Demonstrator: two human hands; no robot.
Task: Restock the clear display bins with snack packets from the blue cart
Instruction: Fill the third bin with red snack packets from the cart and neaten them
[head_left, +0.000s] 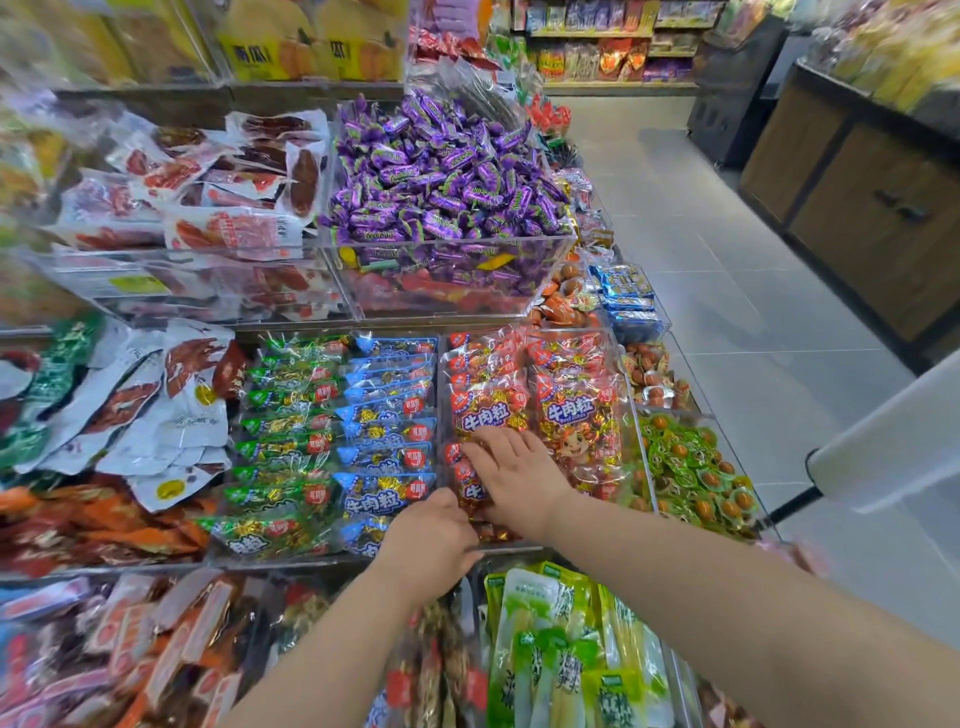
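While the right hand lies flat on a red packet, fingers straight and a little spread, pressing rather than gripping, the left hand sits curled at the near-left corner of the red bin. Its fingertips are tucked out of sight against the packet's near edge, so I cannot tell from here whether it has a pinch on it. The packet lies at the front of the bin's left column, just behind the front rim. It is directly ahead of both hands, under the right palm and touching or almost touching the left knuckles. Its long axis seems to run from the front rim toward the back of the bin (most of it is covered, so that is a guess). The right hand is on top, the left nearer the free edge. I judge the next move is to slide or tuck the packet back along that line, under the red packets behind it. Blue packets fill the space just left of the bin.
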